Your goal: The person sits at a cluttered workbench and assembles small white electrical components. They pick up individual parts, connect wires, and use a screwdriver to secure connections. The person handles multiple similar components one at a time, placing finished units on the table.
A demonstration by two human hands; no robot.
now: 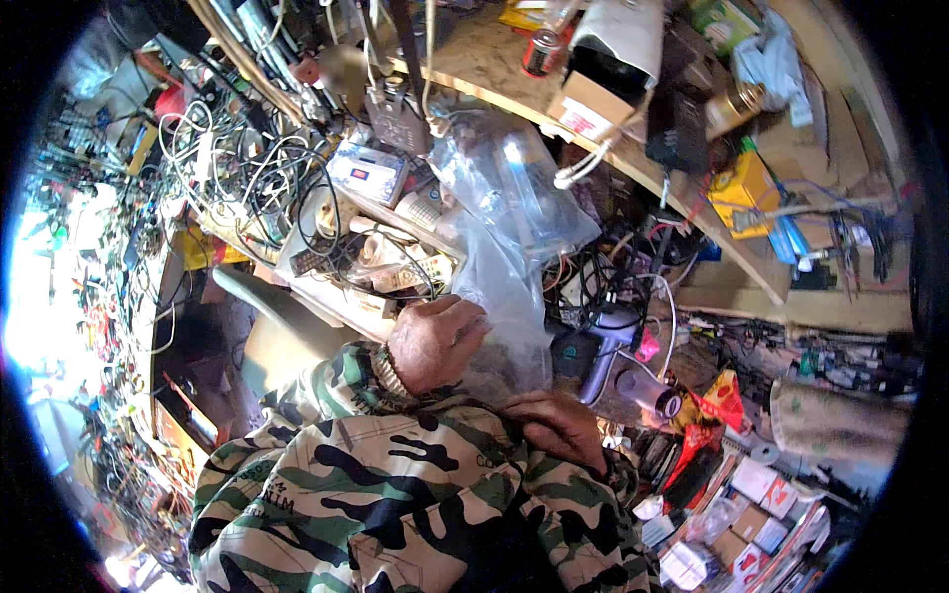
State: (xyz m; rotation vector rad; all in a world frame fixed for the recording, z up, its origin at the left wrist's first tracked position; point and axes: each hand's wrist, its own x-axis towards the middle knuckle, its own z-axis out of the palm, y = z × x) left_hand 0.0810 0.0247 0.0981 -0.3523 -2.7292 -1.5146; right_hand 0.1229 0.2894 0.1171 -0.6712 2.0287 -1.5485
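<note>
A large clear plastic bag [504,296] runs from the cluttered bench down to my body. My left hand [440,344] is closed in a fist on the bag's left edge. Lower and to the right, my right hand [559,425] has its fingers curled beside the bag's lower end; the fingertips are hidden, and whatever they hold does not show. The upper part of the bag lies crumpled and shiny, and I cannot make out its contents. Left of the bag, an open box [361,321] holds remote controls [425,274] and loose parts.
A blue-and-white box [368,174] stands behind the remotes, near tangled cables [262,188]. A wooden shelf [682,198] carries a red can [541,53] and a yellow box [743,193]. To the right are a purple handheld device [603,351] and a clear jar [647,393]. A chair [287,341] stands left.
</note>
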